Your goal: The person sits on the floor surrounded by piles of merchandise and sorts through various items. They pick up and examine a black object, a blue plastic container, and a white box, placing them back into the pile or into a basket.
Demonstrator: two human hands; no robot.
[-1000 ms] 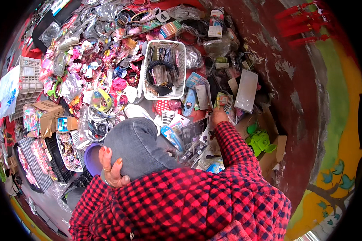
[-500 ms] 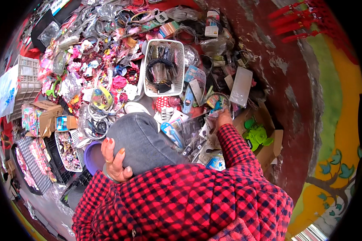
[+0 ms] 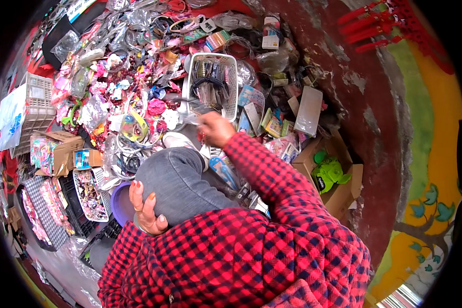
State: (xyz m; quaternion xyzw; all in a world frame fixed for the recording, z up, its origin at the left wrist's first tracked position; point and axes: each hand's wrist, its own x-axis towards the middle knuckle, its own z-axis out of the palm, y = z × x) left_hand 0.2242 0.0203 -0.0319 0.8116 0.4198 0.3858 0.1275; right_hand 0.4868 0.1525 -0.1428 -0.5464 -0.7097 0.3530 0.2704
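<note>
My left hand (image 3: 148, 210) rests on my grey-trousered knee (image 3: 174, 172), its fingers stretched out and holding nothing. Just below the white basket, my right hand (image 3: 215, 128) is closed, with its fingertips partly hidden. A blurred dark, partly see-through item (image 3: 196, 106) sticks out from it toward the basket; its kind cannot be made out. The white plastic basket (image 3: 189, 77) holds dark hairbands (image 3: 208, 84) and other narrow pieces. Below that hand a blue packaged item (image 3: 223, 172) lies beside my knee.
Colourful hair ornaments (image 3: 118, 87) spread thickly at the far left. A cardboard box (image 3: 346, 192) with a bright green item (image 3: 329, 172) stands at right, near a clear plastic box (image 3: 308, 110). A purple basin (image 3: 119, 200) sits left of my knee.
My right hand has moved left from the packages at right to just below the white basket, with a blurred item at its fingers. My left hand has stayed on the knee.
</note>
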